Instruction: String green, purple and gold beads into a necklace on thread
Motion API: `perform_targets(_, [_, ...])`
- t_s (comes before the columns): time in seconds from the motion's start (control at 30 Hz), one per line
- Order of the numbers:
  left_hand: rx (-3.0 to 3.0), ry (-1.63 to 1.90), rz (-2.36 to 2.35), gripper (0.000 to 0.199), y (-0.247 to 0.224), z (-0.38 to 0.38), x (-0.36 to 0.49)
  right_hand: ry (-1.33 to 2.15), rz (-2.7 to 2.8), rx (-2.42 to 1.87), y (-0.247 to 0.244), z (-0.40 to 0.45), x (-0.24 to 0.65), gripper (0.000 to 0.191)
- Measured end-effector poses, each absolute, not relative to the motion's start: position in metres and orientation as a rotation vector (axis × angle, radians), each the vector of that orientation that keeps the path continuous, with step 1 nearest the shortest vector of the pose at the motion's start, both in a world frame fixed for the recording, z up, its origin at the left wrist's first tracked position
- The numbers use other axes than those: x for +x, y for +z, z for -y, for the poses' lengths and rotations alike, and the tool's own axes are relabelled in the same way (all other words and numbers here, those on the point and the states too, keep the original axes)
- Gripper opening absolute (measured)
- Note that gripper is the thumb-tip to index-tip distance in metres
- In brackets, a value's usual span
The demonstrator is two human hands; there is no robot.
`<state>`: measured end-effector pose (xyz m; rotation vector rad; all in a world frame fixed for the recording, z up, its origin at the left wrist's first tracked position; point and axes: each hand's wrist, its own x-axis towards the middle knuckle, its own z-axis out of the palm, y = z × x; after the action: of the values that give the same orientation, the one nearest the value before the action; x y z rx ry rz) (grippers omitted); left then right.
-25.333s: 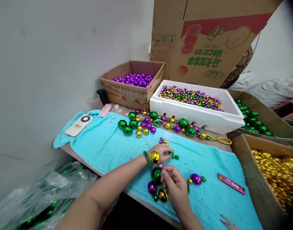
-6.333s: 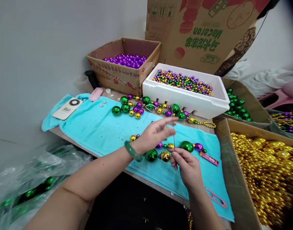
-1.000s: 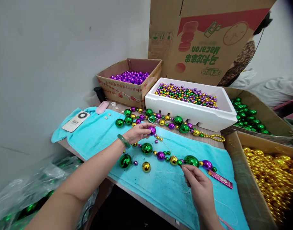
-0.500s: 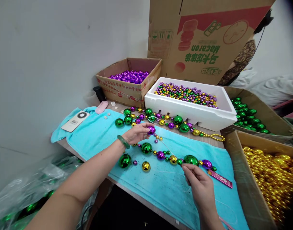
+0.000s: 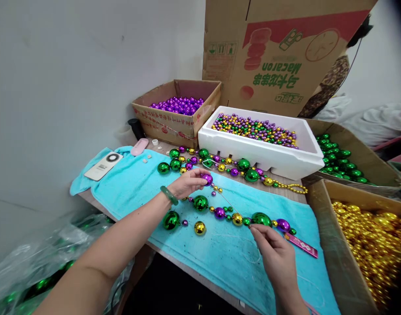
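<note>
My left hand (image 5: 188,183), a green bangle (image 5: 169,195) on its wrist, pinches a shiny purple bead (image 5: 207,179) above the turquoise towel. A long thin needle (image 5: 232,205) slants from that bead down to my right hand (image 5: 275,251), whose thumb and fingers grip its near end. Clear thread (image 5: 252,258) trails in loops over the towel beside the right hand. Behind the needle lies a row of beads, among them a large green bead (image 5: 261,219) and a purple bead (image 5: 219,213). A loose gold bead (image 5: 200,228) and a green bead (image 5: 171,220) rest closer to me.
Finished-looking bead strands (image 5: 252,175) lie before a white foam box (image 5: 259,155) of small mixed beads. Cardboard boxes hold purple beads (image 5: 179,106), green beads (image 5: 343,164) and gold beads (image 5: 367,245). A phone (image 5: 103,167) and a pink packet (image 5: 301,245) sit on the towel (image 5: 131,186).
Both hands stay nearly in place, with the purple bead still at the needle's far end. The right hand has shifted very slightly right, and the thread loop beside it has moved a little.
</note>
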<state>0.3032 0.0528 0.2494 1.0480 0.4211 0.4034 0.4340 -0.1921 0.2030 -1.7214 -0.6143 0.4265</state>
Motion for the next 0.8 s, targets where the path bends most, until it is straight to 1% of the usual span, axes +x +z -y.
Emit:
perform_targets(0.33, [1.090, 0.406, -0.456, 0.038, 0.247, -0.045, 0.303, 0.375, 0.648, -1.761, 0.195, 0.192, 0.439, 0.024])
perform_targets(0.5, [0.933, 0.357, -0.471, 0.039, 0.244, -0.031, 0.309, 0.395, 0.603, -1.702, 0.198, 0.184, 0.427, 0.024])
perform_targets(0.67, [0.831, 0.448, -0.456, 0.037, 0.241, -0.022, 0.312, 0.444, 0.528, -1.656, 0.197, 0.180, 0.422, 0.027])
perform_targets(0.8, [0.818, 0.444, -0.444, 0.035, 0.241, -0.020, 0.313, 0.549, 0.469, -1.614, 0.195, 0.181, 0.424, 0.031])
